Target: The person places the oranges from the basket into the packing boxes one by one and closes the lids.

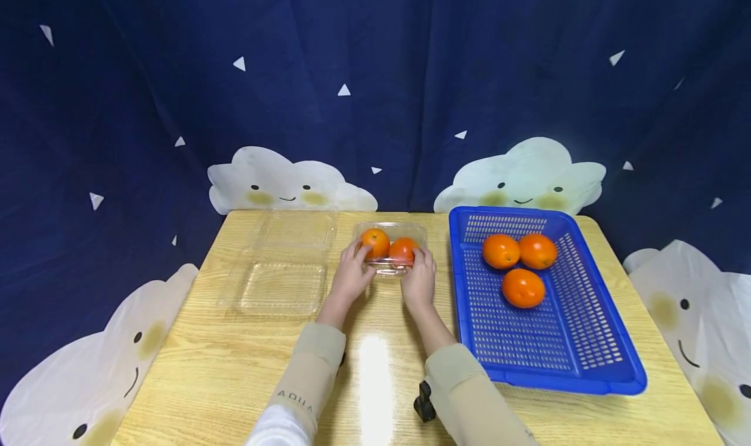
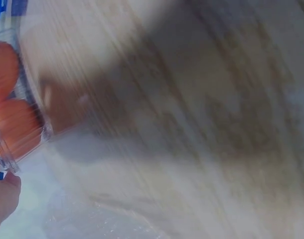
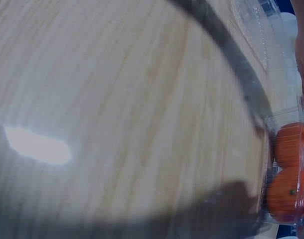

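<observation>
Noting position first: the clear box (image 1: 389,263) is found at the centre of the head frame, directly above the two hands, and its long axis is laid left to right across the view. Two orange fruits (image 1: 375,242) are held inside, side by side along that axis. The near long edge of the box is faced by both hands, so any move of the box or its lid is judged to turn on that edge being handled evenly from its two ends.

Neither hand is judged nearer: the lower left corner is gripped by the left hand (image 1: 352,273), the lower right corner by the right hand (image 1: 419,282). The hands are set apart, with the near edge spanned between them, and the fingers are bent over it. Whether the lid is fully seated cannot be told.

Both forearms are brought in from the bottom of the frame and are angled inward toward the box. In the wrist views the box is caught only at the margin.

On the bench (image 1: 193,381), a second clear box (image 1: 281,288) is spread unfolded at left; three more fruits (image 1: 523,288) are contained in the blue basket (image 1: 563,382) at right.
</observation>
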Demonstrator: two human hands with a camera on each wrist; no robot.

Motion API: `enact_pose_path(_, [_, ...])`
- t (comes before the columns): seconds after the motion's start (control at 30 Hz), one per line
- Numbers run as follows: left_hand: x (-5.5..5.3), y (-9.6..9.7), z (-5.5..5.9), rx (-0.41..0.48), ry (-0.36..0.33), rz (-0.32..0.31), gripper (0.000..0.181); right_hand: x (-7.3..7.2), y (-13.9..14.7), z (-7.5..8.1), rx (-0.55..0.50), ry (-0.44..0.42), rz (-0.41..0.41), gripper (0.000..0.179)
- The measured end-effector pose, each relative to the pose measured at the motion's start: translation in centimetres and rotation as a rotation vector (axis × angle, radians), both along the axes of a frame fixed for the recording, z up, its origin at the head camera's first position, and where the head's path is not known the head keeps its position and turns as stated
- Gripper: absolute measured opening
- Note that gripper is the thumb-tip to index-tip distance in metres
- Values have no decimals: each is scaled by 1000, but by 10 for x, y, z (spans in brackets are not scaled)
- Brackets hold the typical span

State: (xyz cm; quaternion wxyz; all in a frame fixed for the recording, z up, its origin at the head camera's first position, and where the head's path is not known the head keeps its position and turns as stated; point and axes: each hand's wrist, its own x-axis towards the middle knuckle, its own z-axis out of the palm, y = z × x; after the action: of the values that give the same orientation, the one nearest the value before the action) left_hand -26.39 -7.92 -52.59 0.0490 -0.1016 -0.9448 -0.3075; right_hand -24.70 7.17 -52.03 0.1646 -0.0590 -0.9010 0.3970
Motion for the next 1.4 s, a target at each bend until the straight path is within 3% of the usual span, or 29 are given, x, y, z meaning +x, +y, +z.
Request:
enact_pose_path(0.63, [-25,8,2,-8,-15,4,48,-32,11,10,37,-94,15,47])
enact_pose_path(1.07, [-40,8,2,-46,-66,6,51,-48,16,10,51,-134,39,51])
enact_pose_path(1.4, [-49,10,3,-37,-84,9,50,-58,18,10,71,-117,51,51])
